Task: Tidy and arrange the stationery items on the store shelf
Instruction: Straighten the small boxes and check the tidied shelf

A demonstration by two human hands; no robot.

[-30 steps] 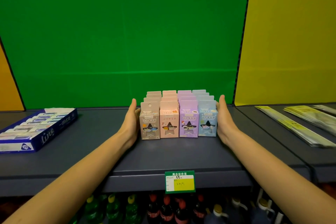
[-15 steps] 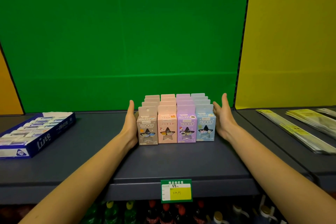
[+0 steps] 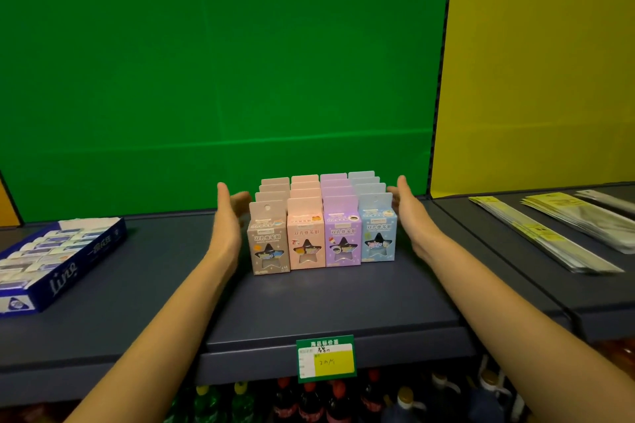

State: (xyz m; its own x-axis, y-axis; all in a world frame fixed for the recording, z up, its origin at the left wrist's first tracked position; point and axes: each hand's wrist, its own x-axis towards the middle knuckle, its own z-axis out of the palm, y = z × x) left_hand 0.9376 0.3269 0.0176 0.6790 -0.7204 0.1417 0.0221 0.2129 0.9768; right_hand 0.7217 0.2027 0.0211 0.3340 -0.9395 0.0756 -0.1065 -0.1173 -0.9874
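Left hand: bare left hand (image 3: 226, 220), open and flat, palm turned inward, fingers straight; just beside the left face of the box block, contact not clear, nothing gripped.
Right hand: bare right hand (image 3: 410, 216), open, fingers extended, palm toward the block's right side; near it, apparently apart, holding nothing.
Boxes: block of small pastel cardboard boxes with star-shaped windows (image 3: 323, 227), four columns (grey, pink, purple, blue), several rows deep, upright, between the two hands.
Shelf: dark grey metal shelf (image 3: 309, 302), block stands mid-depth at centre.
Tag: green-and-yellow price tag (image 3: 325, 358) on the front lip.
Left side: blue cardboard tray of small white packets (image 3: 51, 257), well apart from the block.
Right side: flat clear-plastic packets with yellow labels (image 3: 556, 230), lying on the neighbouring shelf.
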